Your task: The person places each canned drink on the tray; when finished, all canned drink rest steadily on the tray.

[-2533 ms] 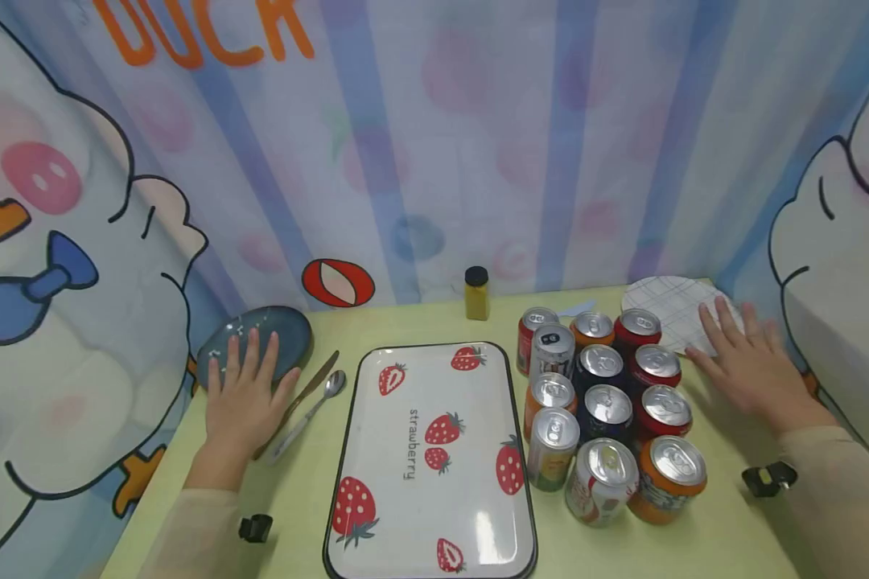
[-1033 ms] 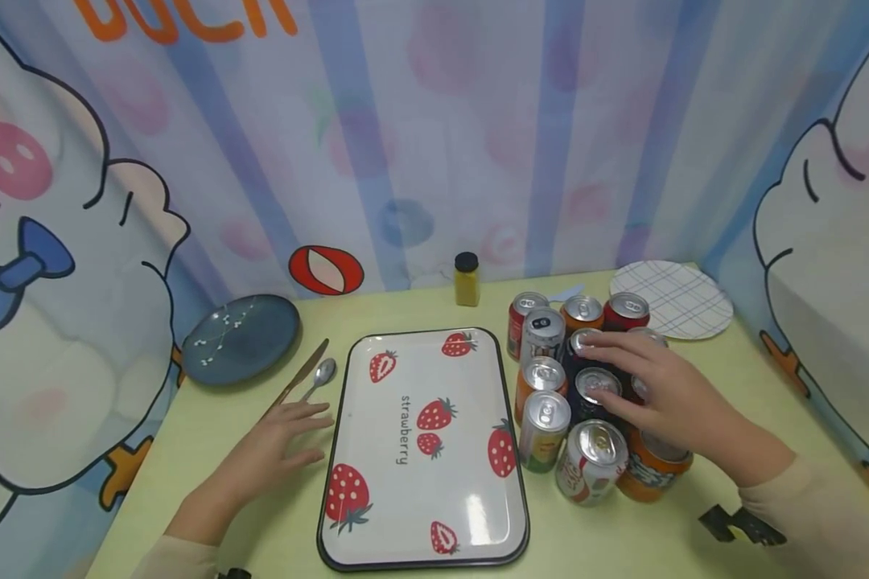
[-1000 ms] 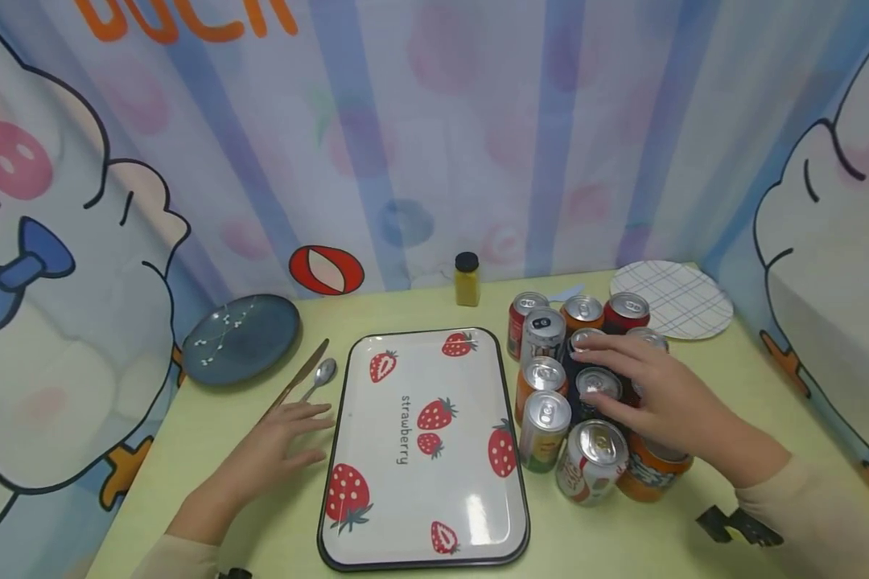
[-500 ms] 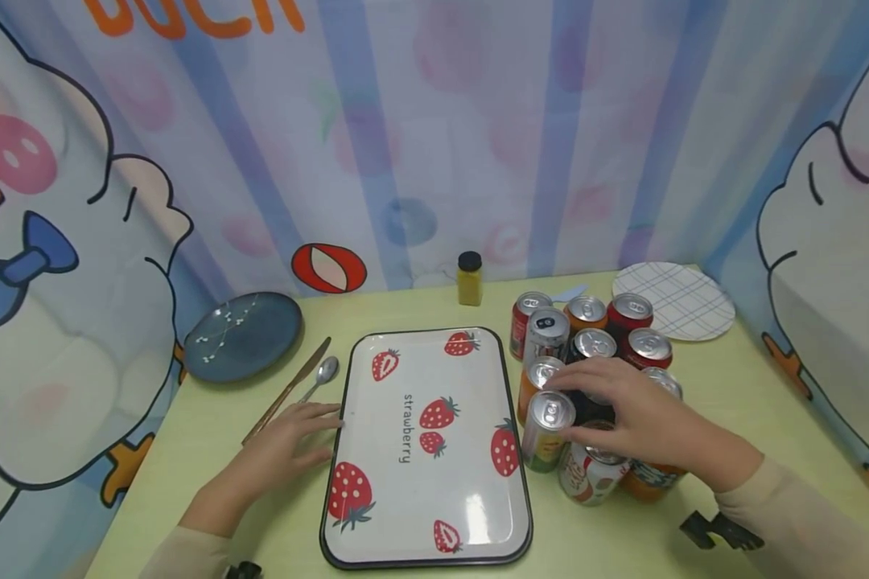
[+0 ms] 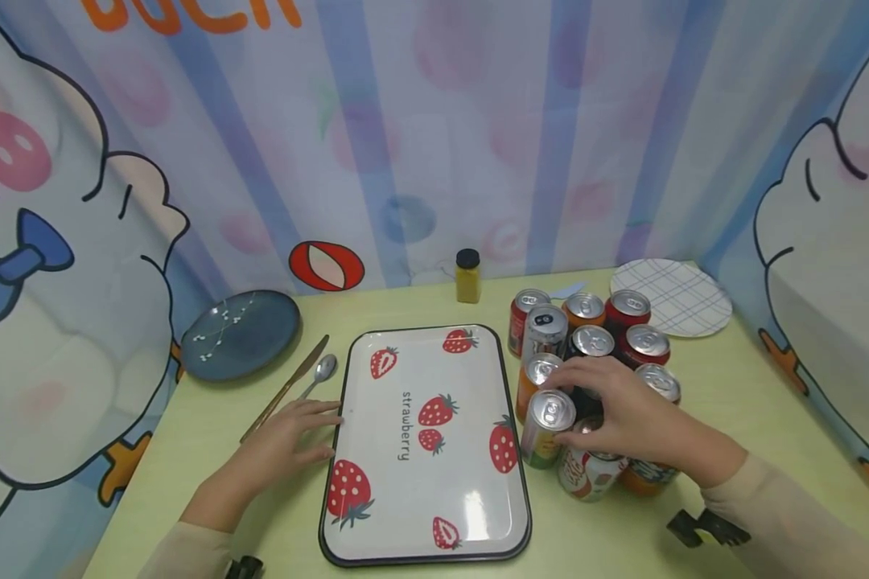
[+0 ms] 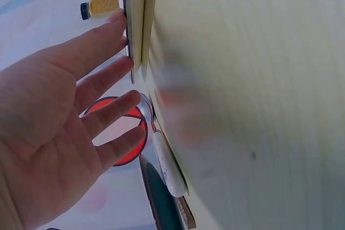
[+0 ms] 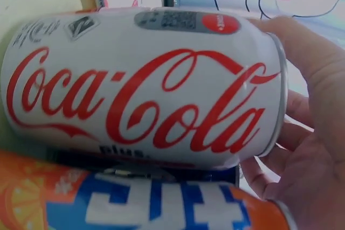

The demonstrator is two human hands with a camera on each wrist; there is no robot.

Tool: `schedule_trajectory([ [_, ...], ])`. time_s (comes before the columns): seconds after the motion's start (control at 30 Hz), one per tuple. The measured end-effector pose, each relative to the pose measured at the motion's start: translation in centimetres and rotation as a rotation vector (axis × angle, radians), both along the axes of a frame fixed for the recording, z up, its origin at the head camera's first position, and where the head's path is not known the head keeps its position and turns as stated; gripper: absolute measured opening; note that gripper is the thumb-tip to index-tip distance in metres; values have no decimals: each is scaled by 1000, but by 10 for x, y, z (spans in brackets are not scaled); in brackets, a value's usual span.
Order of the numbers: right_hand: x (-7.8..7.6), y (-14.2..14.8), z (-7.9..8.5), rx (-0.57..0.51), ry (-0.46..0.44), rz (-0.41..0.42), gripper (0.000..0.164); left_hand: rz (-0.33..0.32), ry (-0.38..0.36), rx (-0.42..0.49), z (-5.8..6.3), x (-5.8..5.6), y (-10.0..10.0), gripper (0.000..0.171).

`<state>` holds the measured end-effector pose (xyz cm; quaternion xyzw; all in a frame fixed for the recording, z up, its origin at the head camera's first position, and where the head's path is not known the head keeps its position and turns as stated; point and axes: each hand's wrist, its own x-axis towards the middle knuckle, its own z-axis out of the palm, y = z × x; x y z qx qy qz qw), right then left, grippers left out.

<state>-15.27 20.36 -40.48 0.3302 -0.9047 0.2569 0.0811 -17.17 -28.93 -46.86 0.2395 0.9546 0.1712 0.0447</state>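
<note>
My right hand holds a slim silver, yellow and green drink can, thumb at its front side and fingers behind, among several upright cans. Beside it stands a white Coca-Cola can. In the right wrist view this Coca-Cola can hides the slim one, and the hand's fingers show past its top. An orange can lies along the lower edge of that view. My left hand has its fingers spread at the left rim of a white strawberry tray; the left wrist view shows fingertips against the tray edge.
Left of the tray lie a knife and a spoon, with a dark blue plate behind. At the back stand a small yellow bottle and, to the right, a white checked round plate. A fabric backdrop closes off the table's far edge.
My right hand has come from the right, over the middle cans, down to the slim can. My left hand has left the blue plate and come to the tray's left rim.
</note>
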Motion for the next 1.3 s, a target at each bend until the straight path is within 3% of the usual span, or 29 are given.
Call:
schedule_trajectory([
  [0.37, 10, -13, 6, -194, -58, -65, 59, -23, 30, -37, 1, -3, 1, 48],
  [0.67, 13, -61, 17, -360, -64, -133, 56, -21, 45, -81, 5, -5, 3, 50],
  [0.97, -6, -124, 12, -503, -45, -122, 54, -29, 52, -91, 3, -8, 0, 51],
  [1.13, -21, -154, 11, -512, -46, -135, 52, -35, 74, -90, 0, -10, 0, 54],
  [1.3, -44, -177, 4, -511, -96, -156, 51, -17, 41, -87, 2, -11, 1, 56],
])
